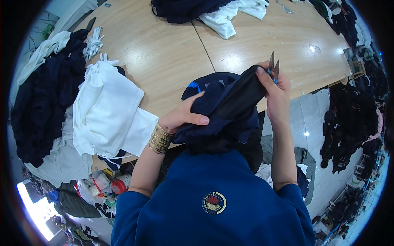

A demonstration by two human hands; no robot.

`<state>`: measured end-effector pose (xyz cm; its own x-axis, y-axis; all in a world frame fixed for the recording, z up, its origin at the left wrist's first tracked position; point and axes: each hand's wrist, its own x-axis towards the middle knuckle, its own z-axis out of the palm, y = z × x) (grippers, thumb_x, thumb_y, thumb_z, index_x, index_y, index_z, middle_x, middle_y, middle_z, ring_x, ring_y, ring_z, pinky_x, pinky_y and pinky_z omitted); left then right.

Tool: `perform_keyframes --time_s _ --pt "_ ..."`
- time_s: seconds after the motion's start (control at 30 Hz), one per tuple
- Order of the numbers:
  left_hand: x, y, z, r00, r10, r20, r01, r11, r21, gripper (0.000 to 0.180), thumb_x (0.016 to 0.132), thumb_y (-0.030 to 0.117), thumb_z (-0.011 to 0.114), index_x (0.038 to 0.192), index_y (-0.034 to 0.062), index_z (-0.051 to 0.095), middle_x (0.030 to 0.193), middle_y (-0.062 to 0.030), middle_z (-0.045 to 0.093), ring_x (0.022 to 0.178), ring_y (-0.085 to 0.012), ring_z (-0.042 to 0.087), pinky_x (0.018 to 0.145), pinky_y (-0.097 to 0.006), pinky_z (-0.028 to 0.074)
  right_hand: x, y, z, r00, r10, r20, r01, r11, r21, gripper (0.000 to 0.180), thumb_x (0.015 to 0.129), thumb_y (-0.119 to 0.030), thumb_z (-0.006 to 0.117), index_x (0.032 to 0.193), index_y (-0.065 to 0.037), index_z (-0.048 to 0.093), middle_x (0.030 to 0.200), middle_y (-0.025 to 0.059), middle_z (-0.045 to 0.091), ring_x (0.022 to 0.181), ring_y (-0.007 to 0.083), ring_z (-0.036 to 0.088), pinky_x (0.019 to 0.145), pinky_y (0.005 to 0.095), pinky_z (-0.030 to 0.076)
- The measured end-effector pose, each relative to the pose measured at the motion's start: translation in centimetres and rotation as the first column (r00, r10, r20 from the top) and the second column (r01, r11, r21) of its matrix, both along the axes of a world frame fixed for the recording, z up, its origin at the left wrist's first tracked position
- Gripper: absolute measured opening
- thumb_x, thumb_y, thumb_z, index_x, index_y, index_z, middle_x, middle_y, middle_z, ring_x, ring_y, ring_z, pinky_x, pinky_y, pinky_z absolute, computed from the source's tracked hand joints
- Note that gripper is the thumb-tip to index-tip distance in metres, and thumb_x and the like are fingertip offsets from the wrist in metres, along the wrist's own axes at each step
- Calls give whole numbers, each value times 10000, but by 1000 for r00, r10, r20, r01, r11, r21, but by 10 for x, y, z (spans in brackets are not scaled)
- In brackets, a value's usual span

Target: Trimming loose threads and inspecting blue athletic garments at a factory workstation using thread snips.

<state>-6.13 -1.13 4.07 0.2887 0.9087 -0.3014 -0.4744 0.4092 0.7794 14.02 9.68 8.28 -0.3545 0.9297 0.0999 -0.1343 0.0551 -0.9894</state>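
Observation:
A dark navy garment point(213, 100) with a black inner side is bunched over my lap at the table's near edge. My left hand point(182, 115), gold bangles at its wrist, grips its left part, with the thumb lying over the cloth. Farther right, my right hand point(276, 88) pinches the raised end of the cloth between thumb and fingers. That same hand also holds small scissors point(273, 67) with blue on the handles; their blades point up and stand apart from the cloth. A bright blue patch shows at the garment's far left side.
White garments point(108, 110) are stacked left of me, beside a dark navy pile point(47, 98). More navy and white clothes point(221, 18) lie at the table's far side. Dark clothes point(344, 123) lie over the tiled floor on the right. The wooden table point(164, 53) has a seam across it.

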Motion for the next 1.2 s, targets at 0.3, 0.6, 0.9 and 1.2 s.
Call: perform_keyframes --time_s 0.3,0.6,0.9,1.2 --pt "0 -3 -25 885 14 465 -47 997 60 597 701 149 628 1239 -33 442 1217 -128 524 1101 -203 506 959 -303 390 -17 8 -36 721 -309 621 -73 857 511 131 735 -136 597 858 -114 559 649 173 557 637 372 559 538 420 421" --pt "-6 -10 -39 834 348 428 -279 935 -218 593 746 309 539 1206 -54 456 1213 -201 516 1092 -288 519 975 -399 390 5 3 -37 876 -114 468 11 976 216 306 813 -246 664 709 0 514 544 55 380 539 109 333 502 249 318" --pt "43 -2 5 904 288 314 -215 945 -248 815 762 591 429 1320 -1 372 1339 -226 394 1201 -376 411 1039 -474 282 -10 -1 -44 815 -115 568 -22 973 228 284 830 -247 639 724 -5 533 556 60 421 544 117 369 510 251 335" --pt "48 -21 -44 550 144 823 -245 970 -6 562 875 460 461 1179 -9 518 1146 -158 581 1020 -280 575 924 -382 432 -26 -35 -113 958 277 74 -251 935 -252 214 848 -172 606 739 8 565 664 -19 522 677 42 439 623 205 378"
